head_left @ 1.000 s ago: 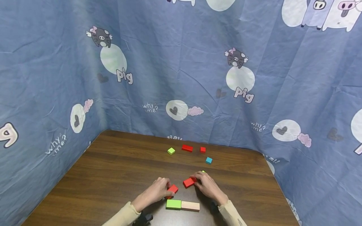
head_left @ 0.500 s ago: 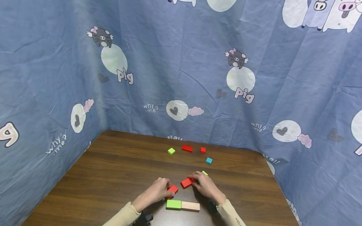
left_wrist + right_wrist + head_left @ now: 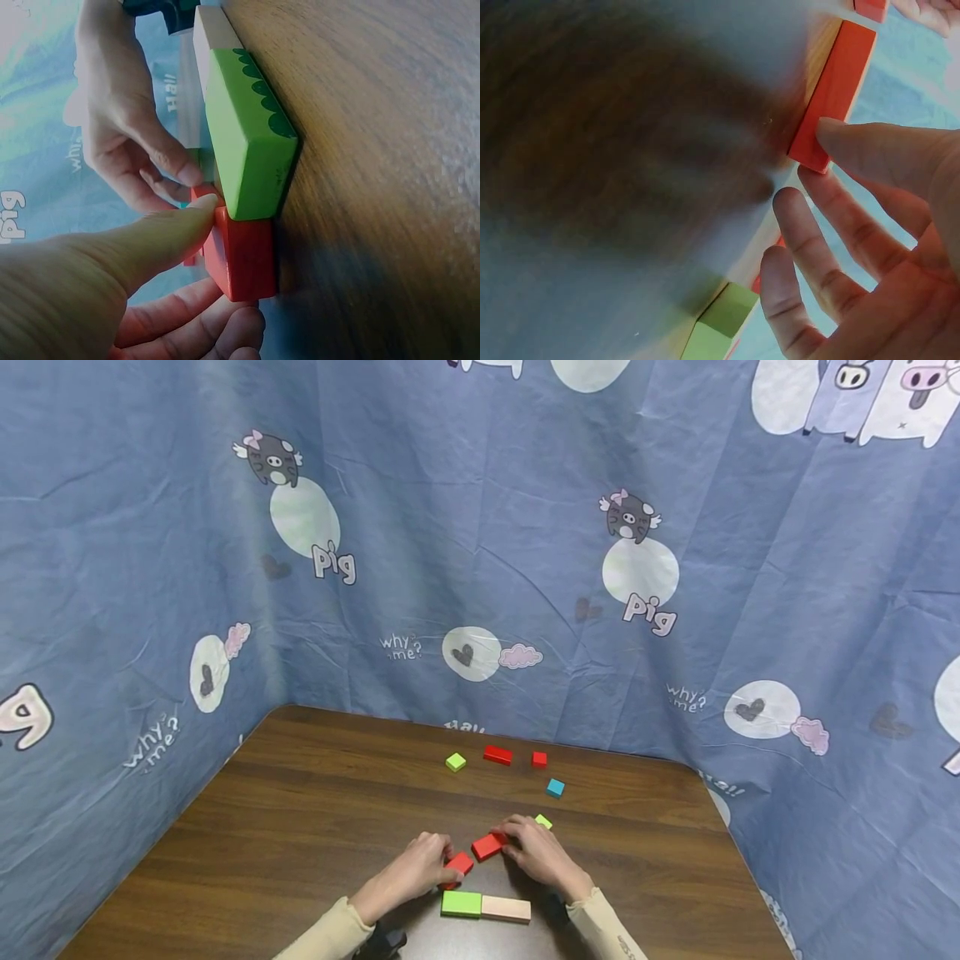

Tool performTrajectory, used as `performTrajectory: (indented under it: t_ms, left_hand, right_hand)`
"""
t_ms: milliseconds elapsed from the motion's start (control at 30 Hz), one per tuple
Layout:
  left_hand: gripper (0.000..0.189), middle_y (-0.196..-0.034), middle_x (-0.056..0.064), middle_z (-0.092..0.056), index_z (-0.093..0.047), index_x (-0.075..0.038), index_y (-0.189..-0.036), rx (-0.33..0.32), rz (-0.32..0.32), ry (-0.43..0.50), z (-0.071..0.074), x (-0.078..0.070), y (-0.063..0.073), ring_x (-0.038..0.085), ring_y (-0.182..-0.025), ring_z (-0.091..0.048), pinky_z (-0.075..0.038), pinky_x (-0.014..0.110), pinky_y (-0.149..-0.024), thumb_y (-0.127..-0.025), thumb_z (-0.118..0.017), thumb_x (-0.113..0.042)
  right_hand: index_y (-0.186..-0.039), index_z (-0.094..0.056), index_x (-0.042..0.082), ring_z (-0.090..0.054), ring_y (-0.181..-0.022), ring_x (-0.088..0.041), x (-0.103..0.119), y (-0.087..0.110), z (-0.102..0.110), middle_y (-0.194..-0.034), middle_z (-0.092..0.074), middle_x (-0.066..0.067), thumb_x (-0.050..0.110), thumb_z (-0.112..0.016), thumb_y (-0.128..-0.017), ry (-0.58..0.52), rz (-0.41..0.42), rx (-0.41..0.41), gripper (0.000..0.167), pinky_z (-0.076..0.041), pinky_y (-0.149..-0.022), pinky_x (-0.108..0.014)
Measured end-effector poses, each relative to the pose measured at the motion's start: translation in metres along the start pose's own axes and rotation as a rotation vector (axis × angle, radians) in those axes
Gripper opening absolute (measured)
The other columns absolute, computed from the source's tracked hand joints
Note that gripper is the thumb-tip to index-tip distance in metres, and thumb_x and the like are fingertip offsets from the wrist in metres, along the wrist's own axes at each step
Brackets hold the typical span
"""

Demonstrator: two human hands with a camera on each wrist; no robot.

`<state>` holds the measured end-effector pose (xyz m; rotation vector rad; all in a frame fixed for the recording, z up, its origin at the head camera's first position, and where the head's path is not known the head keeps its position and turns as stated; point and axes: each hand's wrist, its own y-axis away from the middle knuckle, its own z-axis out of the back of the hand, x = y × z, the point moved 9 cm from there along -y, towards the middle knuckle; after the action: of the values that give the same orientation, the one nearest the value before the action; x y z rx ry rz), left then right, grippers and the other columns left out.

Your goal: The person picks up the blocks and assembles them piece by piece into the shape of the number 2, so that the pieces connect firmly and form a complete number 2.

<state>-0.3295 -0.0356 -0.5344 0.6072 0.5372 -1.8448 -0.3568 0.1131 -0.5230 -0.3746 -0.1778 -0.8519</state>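
Observation:
My left hand [image 3: 416, 868] grips a red block [image 3: 460, 863]; in the left wrist view its thumb lies on one side of that block [image 3: 251, 259] and the fingers on the other. To the right, my right hand [image 3: 538, 853] pinches a second red block [image 3: 486, 847] by its right end, thumb on the near face of the block [image 3: 838, 86] in the right wrist view. A small gap separates the two red blocks. Nearer the person lies a bright green block [image 3: 461, 904] with a dark green scalloped edge, end to end with a pale wooden block [image 3: 506, 908].
Farther back on the brown table [image 3: 315, 793] sit a lime block [image 3: 455, 762], a long red block [image 3: 498, 755], a small red cube [image 3: 539, 760] and a blue cube [image 3: 555, 787]. Another lime block [image 3: 543, 822] is just behind my right hand. A blue printed cloth [image 3: 480, 568] hangs around the table.
My right hand has slid its red block leftward, closer to the one in my left hand, uncovering more of the lime block behind. The left hand stays in place.

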Motion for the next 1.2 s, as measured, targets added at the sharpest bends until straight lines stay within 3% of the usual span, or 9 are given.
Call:
performTrajectory:
  t_ms: [267, 533, 867, 1200]
  left_hand:
    - [0.028, -0.068, 0.002, -0.058, -0.061, -0.004, -0.078, 0.000, -0.006, 0.009, 0.000, -0.001, 0.000, 0.007, -0.056, -0.041, -0.033, 0.021, -0.048, -0.072, -0.084, -0.018]
    - [0.028, -0.065, -0.005, -0.052, -0.061, -0.005, -0.077, -0.017, -0.016, -0.003, 0.002, -0.001, 0.000, 0.006, -0.055, -0.040, -0.033, 0.021, -0.047, -0.072, -0.084, -0.020]
    - [0.028, -0.064, -0.006, -0.050, -0.060, -0.006, -0.077, -0.006, -0.009, 0.002, 0.000, 0.000, 0.001, 0.005, -0.054, -0.039, -0.031, 0.020, -0.046, -0.072, -0.084, -0.020]
    - [0.028, -0.063, -0.007, -0.050, -0.061, -0.006, -0.075, -0.035, -0.045, -0.018, 0.002, -0.002, 0.001, 0.004, -0.053, -0.039, -0.032, 0.021, -0.047, -0.070, -0.085, -0.020]
  right_hand:
    - [-0.115, -0.069, 0.013, -0.062, -0.099, -0.019, 0.002, -0.004, -0.002, -0.111, -0.067, -0.001, 0.011, -0.069, -0.086, 0.021, -0.003, 0.019, 0.029, -0.050, -0.084, -0.036]
    - [-0.115, -0.070, 0.014, -0.062, -0.096, -0.018, 0.007, -0.006, -0.001, -0.108, -0.068, 0.000, 0.011, -0.071, -0.085, 0.024, 0.031, 0.019, 0.030, -0.050, -0.081, -0.033]
    - [-0.118, -0.068, 0.014, -0.061, -0.096, -0.017, 0.011, -0.007, -0.006, -0.111, -0.068, 0.000, 0.013, -0.069, -0.088, 0.004, 0.051, 0.049, 0.031, -0.049, -0.082, -0.032]
    - [-0.118, -0.068, 0.012, -0.063, -0.102, -0.018, 0.016, -0.010, -0.006, -0.112, -0.070, 0.000, 0.008, -0.067, -0.088, -0.005, 0.106, 0.040, 0.031, -0.049, -0.088, -0.033]
